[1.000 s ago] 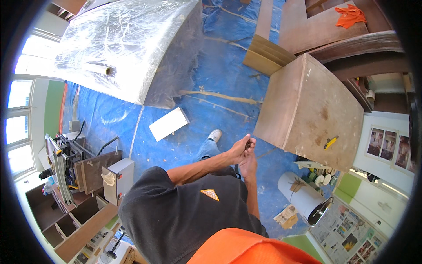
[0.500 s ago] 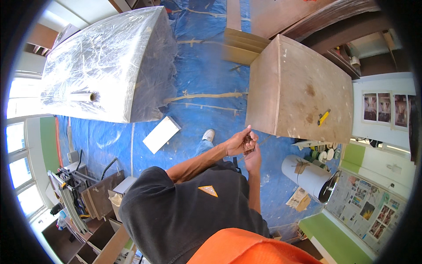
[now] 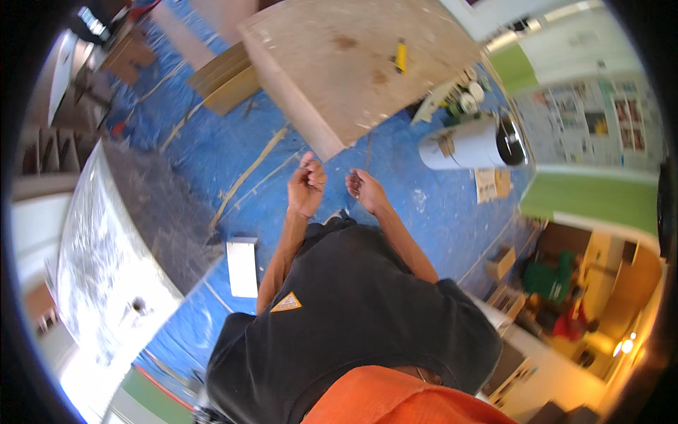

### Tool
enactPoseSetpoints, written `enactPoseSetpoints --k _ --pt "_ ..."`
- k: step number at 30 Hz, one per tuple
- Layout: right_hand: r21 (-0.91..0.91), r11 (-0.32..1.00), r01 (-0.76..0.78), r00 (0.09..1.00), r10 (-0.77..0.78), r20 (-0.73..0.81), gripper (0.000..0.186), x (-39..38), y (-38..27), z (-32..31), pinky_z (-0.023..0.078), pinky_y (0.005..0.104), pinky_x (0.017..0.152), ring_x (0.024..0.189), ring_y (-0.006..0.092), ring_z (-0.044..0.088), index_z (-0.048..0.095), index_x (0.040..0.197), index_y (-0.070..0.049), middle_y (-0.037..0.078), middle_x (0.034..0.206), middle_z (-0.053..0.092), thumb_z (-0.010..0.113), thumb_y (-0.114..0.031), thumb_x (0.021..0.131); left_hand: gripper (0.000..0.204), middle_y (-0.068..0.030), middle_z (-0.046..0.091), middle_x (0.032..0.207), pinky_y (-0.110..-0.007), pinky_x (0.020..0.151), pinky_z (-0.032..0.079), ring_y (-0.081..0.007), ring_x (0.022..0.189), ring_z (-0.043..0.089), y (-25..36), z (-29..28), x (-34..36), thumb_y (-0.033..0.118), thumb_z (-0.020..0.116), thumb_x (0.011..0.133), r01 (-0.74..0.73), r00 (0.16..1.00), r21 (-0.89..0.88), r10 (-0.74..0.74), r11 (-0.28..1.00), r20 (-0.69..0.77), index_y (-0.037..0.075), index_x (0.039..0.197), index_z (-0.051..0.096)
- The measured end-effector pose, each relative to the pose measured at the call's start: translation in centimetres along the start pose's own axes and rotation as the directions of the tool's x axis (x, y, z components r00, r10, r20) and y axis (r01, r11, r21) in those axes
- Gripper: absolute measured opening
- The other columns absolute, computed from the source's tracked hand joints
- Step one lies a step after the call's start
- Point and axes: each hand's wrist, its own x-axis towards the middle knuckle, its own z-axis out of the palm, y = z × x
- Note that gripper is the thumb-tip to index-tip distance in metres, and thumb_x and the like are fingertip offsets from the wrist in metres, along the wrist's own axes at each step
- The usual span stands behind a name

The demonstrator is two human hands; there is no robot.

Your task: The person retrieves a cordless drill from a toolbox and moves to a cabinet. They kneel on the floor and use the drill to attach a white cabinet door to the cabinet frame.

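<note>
My left hand (image 3: 306, 188) is raised in front of my chest with its fingers curled in. My right hand (image 3: 365, 191) is level with it, a short gap away, its fingers also bent and drawn together. Anything inside either hand is too small or too hidden to make out. Just beyond them is the near corner of a large, stained wooden box (image 3: 321, 63). On its top lies a yellow utility knife (image 3: 401, 56), out of reach of both hands.
Blue plastic sheeting (image 3: 395, 233) covers the floor. A white board (image 3: 242, 270) lies at left, near plastic-wrapped furniture (image 3: 106, 240). Brown panels (image 3: 229, 85) lean against the box. To the right are a white cylinder (image 3: 455, 145), several cans (image 3: 469, 102) and a newspaper-covered panel (image 3: 565, 113).
My hands were together and have parted, the right moving away from the left. My body and view have turned right, so the wooden box now appears ahead.
</note>
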Motion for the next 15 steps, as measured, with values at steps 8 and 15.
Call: enactPoseSetpoints --k 8,15 --pt "-0.057 0.991 0.121 0.982 -0.111 0.152 0.027 4.6 -11.9 -8.1 0.052 0.0290 0.071 0.081 0.0150 0.062 0.059 0.111 -0.007 0.006 0.094 0.065 0.054 -0.029 0.096 0.025 -0.0046 0.049 0.084 -0.022 0.057 0.040 -0.0114 0.067 0.044 -9.2 0.4 11.9 0.009 0.047 0.095 -0.011 0.989 0.030 0.007 0.999 0.145 -0.003 0.115 0.057" --pt "0.064 0.929 0.365 0.930 -0.362 -0.060 0.027 5.3 -22.6 -20.7 0.052 0.0278 0.070 0.081 0.0146 0.062 0.061 0.110 -0.006 0.007 0.095 0.066 0.058 -0.028 0.094 0.024 -0.0047 0.054 0.079 -0.024 0.054 0.042 -0.0119 0.068 0.048 -19.8 -1.9 20.4 0.020 0.045 0.101 0.046 0.959 0.166 0.003 0.985 -0.285 0.001 0.097 0.059"
